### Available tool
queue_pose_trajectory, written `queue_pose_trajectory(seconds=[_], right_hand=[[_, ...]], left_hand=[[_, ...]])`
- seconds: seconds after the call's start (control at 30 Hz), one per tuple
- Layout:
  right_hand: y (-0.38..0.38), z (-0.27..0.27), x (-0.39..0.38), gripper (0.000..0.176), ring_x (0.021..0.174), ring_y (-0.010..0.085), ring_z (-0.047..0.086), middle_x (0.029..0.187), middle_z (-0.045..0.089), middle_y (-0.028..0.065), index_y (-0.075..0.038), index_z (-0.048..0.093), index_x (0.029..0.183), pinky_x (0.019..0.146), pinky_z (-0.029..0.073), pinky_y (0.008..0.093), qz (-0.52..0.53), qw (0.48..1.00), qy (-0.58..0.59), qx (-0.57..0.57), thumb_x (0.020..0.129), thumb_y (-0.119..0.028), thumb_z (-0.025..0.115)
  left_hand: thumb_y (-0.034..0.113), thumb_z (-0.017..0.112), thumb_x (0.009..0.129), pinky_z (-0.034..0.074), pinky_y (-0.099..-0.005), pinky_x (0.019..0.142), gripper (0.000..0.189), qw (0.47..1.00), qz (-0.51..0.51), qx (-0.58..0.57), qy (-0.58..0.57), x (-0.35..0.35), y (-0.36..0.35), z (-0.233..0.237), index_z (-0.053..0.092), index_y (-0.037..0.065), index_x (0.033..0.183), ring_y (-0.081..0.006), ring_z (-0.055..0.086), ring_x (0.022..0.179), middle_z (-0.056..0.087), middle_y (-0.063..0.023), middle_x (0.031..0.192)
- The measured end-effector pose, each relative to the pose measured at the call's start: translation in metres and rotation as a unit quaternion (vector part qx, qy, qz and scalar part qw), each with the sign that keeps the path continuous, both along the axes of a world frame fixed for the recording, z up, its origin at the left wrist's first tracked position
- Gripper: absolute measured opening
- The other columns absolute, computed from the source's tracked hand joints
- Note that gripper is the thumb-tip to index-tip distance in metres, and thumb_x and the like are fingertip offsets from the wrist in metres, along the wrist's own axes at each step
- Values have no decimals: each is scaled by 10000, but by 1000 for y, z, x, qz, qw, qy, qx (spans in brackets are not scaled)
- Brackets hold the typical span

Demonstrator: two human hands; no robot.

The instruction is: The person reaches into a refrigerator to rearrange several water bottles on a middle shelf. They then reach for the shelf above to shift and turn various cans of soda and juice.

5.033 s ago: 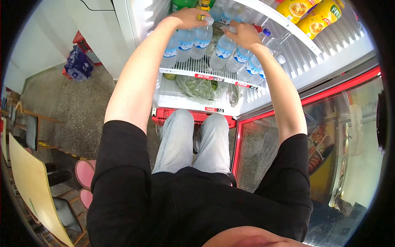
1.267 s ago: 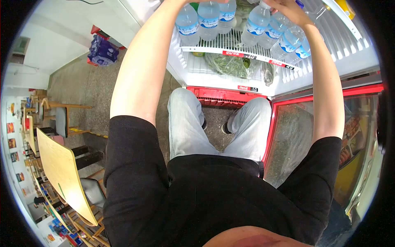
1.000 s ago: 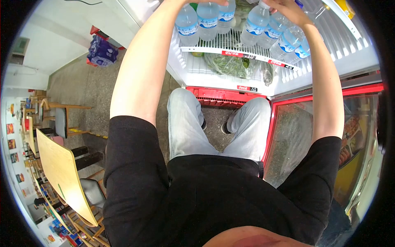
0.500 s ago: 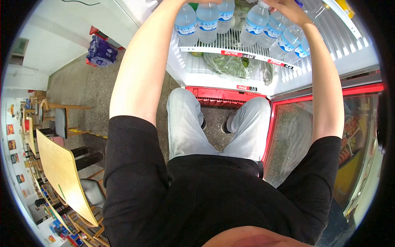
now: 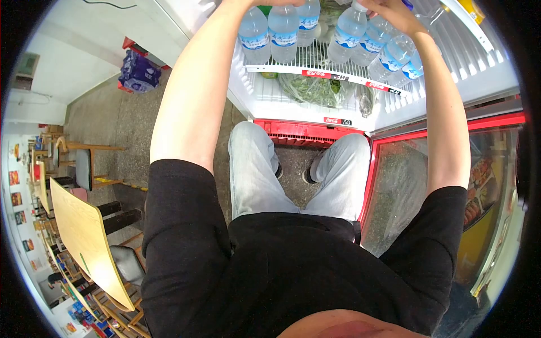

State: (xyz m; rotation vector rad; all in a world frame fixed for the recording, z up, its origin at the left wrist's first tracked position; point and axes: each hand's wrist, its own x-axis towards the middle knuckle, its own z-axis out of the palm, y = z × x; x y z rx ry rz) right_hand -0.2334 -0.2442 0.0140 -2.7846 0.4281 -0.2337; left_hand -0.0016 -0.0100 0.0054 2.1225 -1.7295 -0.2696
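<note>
Reaching into fridge [image 5: 282, 108] with both hands. With right hand [image 5: 387, 12], fingers at neck of bottle [image 5: 347, 35], leftmost of right group on wire shelf [image 5: 316, 59]; cannot tell if clenched. With left hand [image 5: 288, 2], above left bottles [image 5: 283, 35], cut by frame top; cannot tell grip. Below shelf, bagged greens [image 5: 315, 90].

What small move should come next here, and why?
Probably nudge the front bottle by the right hand slightly left: that hand's fingers are at its neck, other bottles crowd its right, and bare shelf rack shows left.
</note>
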Motion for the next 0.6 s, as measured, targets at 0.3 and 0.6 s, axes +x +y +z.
queue_pose_trajectory(seconds=[0.3, 0.6], right_hand=[[4, 4, -1, 747, 899, 272, 726, 864, 758, 156, -8, 790, 893, 863, 540, 383, -4, 1000, 12, -3, 972, -697, 512], [9, 6, -4, 761, 915, 274, 731, 893, 769, 157, -1, 792, 928, 878, 540, 378, -11, 1000, 5, 10, 966, -706, 509]], left_hand=[[319, 709, 794, 492, -367, 661, 302, 999, 2, 31, 20, -4, 3, 7, 726, 17, 804, -183, 648, 699, 704, -93, 740], [399, 668, 883, 497, -368, 699, 401, 999, -26, 3, 21, 5, -1, 0, 752, 8, 857, -202, 659, 736, 719, -111, 791]])
